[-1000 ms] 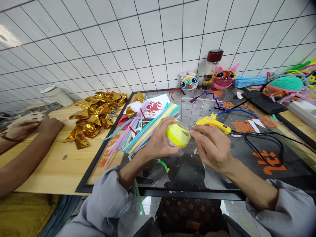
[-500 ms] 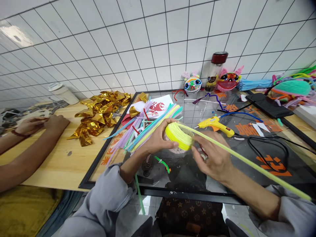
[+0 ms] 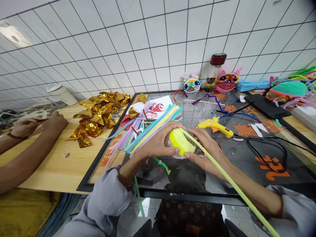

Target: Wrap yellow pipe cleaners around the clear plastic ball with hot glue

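Observation:
Between my two hands is a round ball (image 3: pixel 181 142) wrapped in rows of yellow pipe cleaner, with part of its clear side showing. My left hand (image 3: pixel 160 143) is closed around its left side, thumb at the front. On the right, my right hand (image 3: pixel 209 151) grips it with thumb below and fingers on top. A loose length of yellow pipe cleaner (image 3: pixel 232 179) runs from the top of the ball over my right hand and forearm toward the bottom right.
Bundled pastel pipe cleaners (image 3: pixel 148 131) lie left of the ball. A yellow glue gun (image 3: pixel 214 125) with its black cord rests to the right. Two decorated balls and a bottle (image 3: pixel 214 74) stand by the wall. Gold foil pieces (image 3: pixel 98 115) and another person's hands (image 3: pixel 37 125) are at left.
My right hand has come in from the side to grasp the ball. The ball has turned, and the loose pipe cleaner's tail has swung down and nearer to me.

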`<state>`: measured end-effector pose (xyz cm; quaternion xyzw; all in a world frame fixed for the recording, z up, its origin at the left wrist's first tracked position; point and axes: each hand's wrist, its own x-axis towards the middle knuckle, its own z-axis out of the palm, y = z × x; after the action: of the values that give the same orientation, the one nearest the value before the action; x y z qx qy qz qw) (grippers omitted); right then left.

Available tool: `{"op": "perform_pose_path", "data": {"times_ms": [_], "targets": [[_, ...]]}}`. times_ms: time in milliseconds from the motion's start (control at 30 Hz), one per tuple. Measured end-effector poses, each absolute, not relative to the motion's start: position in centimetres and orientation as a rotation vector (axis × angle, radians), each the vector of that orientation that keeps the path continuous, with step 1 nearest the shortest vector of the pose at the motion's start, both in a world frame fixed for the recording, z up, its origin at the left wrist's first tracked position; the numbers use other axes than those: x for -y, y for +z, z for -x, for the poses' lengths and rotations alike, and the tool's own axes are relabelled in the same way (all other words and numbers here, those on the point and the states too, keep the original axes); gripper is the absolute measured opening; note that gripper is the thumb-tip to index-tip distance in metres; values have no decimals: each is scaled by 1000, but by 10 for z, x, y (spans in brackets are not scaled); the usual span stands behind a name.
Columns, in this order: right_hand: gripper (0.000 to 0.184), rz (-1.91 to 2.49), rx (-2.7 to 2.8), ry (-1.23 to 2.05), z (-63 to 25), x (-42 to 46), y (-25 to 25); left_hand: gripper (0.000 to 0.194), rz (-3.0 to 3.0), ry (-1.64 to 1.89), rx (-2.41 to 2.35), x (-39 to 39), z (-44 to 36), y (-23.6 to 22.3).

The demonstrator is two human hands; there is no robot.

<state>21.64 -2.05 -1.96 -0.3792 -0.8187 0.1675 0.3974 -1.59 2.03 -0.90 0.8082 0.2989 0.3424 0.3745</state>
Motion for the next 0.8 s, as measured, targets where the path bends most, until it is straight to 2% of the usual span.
{"op": "perform_pose_path", "data": {"times_ms": [367,567,667,800], "targets": [[56,987,2041,363,-216,21,-23,69,-2266,804,-808,-12,17,5],[52,964,2050,338,-216,23,-19,103,-2291,777,-897,-8,11,1],[49,958,2061,284,-216,22,-19,95,-2284,865,-912,-6,6,-2],[55,926,1971,87,-217,20,-17,88,-2308,885,-876,-4,3,-1]]}}
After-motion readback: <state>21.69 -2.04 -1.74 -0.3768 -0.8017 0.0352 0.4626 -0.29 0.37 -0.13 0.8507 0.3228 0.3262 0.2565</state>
